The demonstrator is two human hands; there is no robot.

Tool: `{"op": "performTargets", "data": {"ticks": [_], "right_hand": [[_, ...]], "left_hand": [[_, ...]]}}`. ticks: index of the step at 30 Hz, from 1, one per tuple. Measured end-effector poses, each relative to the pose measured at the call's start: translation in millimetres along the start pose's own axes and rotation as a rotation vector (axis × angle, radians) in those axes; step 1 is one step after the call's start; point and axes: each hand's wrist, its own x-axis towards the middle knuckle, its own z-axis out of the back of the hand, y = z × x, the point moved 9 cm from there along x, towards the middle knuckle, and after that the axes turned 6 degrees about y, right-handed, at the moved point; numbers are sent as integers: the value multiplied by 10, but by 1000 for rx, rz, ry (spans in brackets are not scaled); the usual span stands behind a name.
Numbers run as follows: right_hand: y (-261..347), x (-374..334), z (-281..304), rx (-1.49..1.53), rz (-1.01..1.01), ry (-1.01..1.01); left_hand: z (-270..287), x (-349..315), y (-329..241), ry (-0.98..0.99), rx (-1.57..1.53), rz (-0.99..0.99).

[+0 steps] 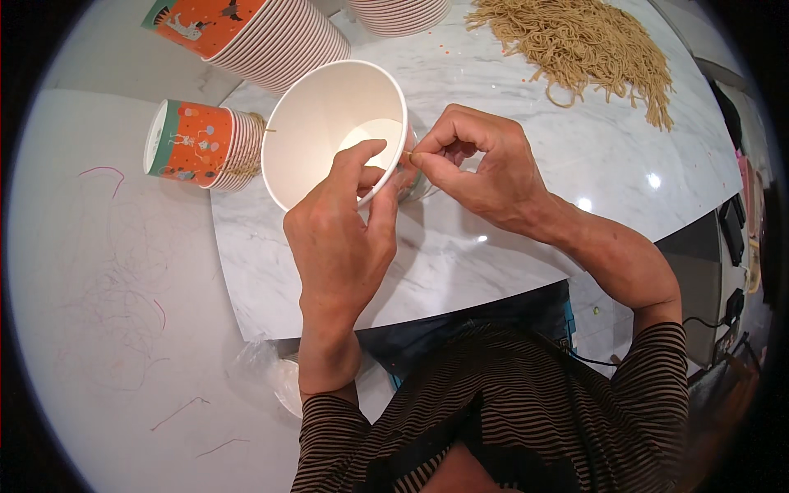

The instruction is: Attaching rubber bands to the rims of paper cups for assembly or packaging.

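A large white-lined paper bucket [312, 111] is tilted on its side, its open mouth toward me. My left hand [341, 222] grips its near right rim, the fingers reaching inside and the thumb at the outer edge. Just outside that rim, my right hand [497, 168] pinches the end of a thin tan cord [410, 154] between thumb and forefinger. Part of the bucket's printed outer wall shows between the hands; the rest is hidden. At the far right lies a heap of loose tan cords [583, 45].
A tall stack of orange and green printed buckets [279, 41] leans at the back left, with another stack [399, 12] beside it. Smaller nested buckets with cord handles [201, 144] lie left. The marble-patterned table [509, 255] has a curved near edge; a clear plastic bag [263, 370] is below it.
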Motion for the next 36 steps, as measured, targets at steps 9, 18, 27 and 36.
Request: {"op": "performTargets", "data": {"ticks": [9,18,27,36], "right_hand": [[-37,6,-14,30,-33,8],[-50,8,-42,38,-61,36],[-35,10,-63,160,-110,75],[-19,26,-56,181,-85,97]], "left_hand": [[-10,-9,-24,-10,15,-3],[-8,-5,-57,40,-22,-101],[30,227,-14,267,-103,-104],[-45,362,-16,380,-69,-103]]}}
